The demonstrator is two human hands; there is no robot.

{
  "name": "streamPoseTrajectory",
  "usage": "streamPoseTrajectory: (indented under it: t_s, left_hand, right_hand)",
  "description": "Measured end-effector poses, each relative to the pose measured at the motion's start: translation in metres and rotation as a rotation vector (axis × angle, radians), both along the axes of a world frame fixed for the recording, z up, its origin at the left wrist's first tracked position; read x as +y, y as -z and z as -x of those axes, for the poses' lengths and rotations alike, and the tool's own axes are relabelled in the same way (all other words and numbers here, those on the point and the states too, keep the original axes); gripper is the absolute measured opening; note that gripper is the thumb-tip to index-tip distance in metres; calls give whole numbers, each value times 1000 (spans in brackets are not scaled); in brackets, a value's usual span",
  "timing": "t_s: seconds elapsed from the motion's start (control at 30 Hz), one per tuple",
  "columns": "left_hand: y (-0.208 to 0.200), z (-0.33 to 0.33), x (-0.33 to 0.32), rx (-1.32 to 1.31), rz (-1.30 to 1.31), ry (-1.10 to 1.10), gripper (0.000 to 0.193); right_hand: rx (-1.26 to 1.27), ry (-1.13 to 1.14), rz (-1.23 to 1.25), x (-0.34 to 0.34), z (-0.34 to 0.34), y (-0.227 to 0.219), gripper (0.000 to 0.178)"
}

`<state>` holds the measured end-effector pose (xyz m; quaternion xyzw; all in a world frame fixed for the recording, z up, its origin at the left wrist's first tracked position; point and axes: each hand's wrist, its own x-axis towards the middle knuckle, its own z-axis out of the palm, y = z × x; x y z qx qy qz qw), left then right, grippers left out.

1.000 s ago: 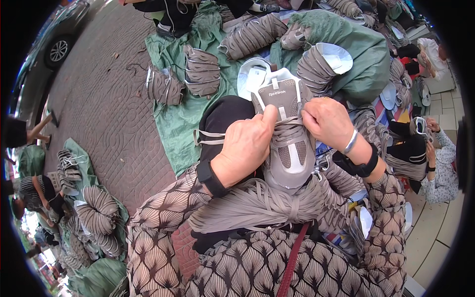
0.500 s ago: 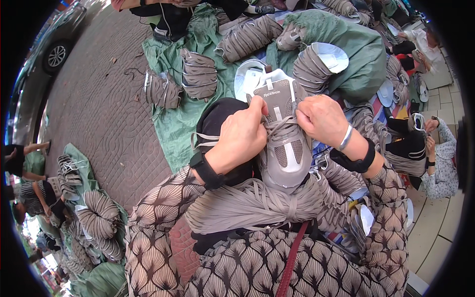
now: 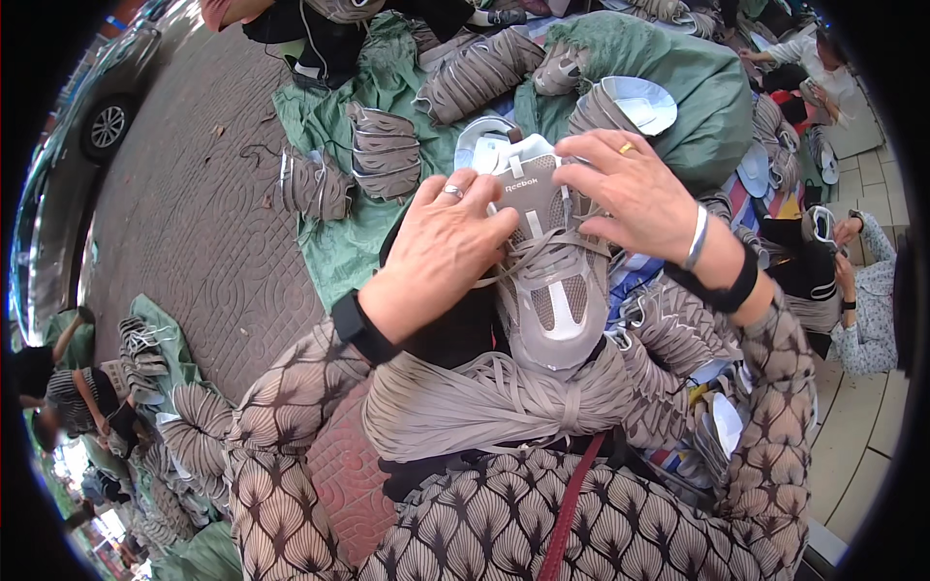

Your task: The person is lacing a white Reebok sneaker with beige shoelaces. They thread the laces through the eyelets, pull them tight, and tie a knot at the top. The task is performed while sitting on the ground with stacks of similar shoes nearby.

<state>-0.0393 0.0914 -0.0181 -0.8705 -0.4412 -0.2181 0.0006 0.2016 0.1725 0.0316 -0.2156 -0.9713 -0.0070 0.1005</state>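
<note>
A grey-brown shoe upper (image 3: 557,334) lies on my lap with its toe toward me. Its flat grey lace (image 3: 542,250) is threaded in the lower eyelets and crosses over the tongue. At the left collar edge, my left hand (image 3: 448,237) has its fingers apart and bent, with the thumb pointing at the tongue. My right hand (image 3: 639,198) spreads its fingers over the right collar edge, gripping nothing visible. Between the upper and my body rests a thick bundle of grey laces (image 3: 465,407), tied at its right part.
Stacks of nested shoe uppers (image 3: 385,150) stand on a green plastic sheet (image 3: 325,254) ahead. A green sack (image 3: 702,107) bulges behind them. More uppers (image 3: 683,324) lie at my right. A person in a patterned sleeve (image 3: 869,305) sits farther right; a car (image 3: 111,73) is at far left.
Both hands have opened from a pinch at the upper's sides and shifted toward its collar. The loose lace end at the left is no longer held out to the side.
</note>
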Motion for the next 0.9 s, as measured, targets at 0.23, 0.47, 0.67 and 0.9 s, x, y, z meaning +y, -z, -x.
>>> streamPoseTrajectory:
  t_s: [0.23,0.47,0.67,0.9]
  left_hand:
    - [5,14,28,-6,479,252,20]
    - [24,-8,35,-290,725,-1,19]
    - [2,5,95,-1137,889,-97,13]
    - [-17,21,147,-894,478,-150,16]
  right_hand:
    - [-355,-240,386,41,-1,13,22]
    - [-256,5,554,31,-7,46,27]
    - [563,484,964,102,42,3,19]
    - [591,567,1483,112,87,20,21]
